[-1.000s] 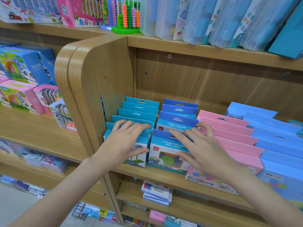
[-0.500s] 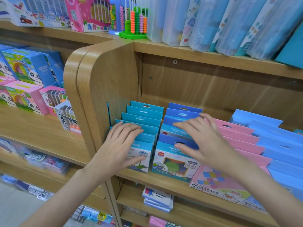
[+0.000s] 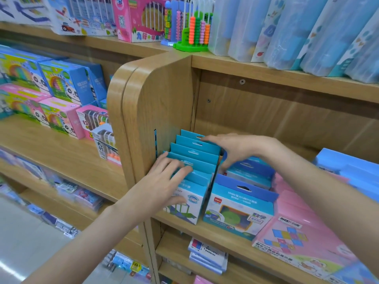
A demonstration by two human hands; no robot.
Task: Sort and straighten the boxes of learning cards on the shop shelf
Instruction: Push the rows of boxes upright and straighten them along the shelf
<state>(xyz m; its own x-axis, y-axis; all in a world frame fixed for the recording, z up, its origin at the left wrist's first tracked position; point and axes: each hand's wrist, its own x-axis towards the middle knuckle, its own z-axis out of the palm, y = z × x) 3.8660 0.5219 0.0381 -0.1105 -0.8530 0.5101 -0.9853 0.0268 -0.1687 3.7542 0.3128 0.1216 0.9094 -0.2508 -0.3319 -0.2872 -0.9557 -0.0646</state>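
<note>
A row of teal card boxes (image 3: 194, 158) stands upright against the wooden side panel (image 3: 162, 111) of the shelf. My left hand (image 3: 164, 185) lies flat on the front boxes of this row, fingers spread. My right hand (image 3: 231, 148) reaches to the back of the row, fingers on the rear teal boxes' right side. Beside them stands a row of blue card boxes (image 3: 240, 206), partly hidden by my right forearm. Pink boxes (image 3: 295, 232) lean to the right of those, and light blue boxes (image 3: 348, 169) sit at the far right.
The wooden shelf board (image 3: 225, 236) carries all the rows. Above, a shelf holds a bead abacus (image 3: 194, 29) and plastic-wrapped packs (image 3: 287, 27). Toy boxes (image 3: 57, 95) fill the neighbouring shelf unit on the left. Small packs (image 3: 207, 257) lie on the shelf below.
My right hand has moved left and back, from the blue row to the rear of the teal row. My left hand stays on the front teal boxes. The camera has come closer.
</note>
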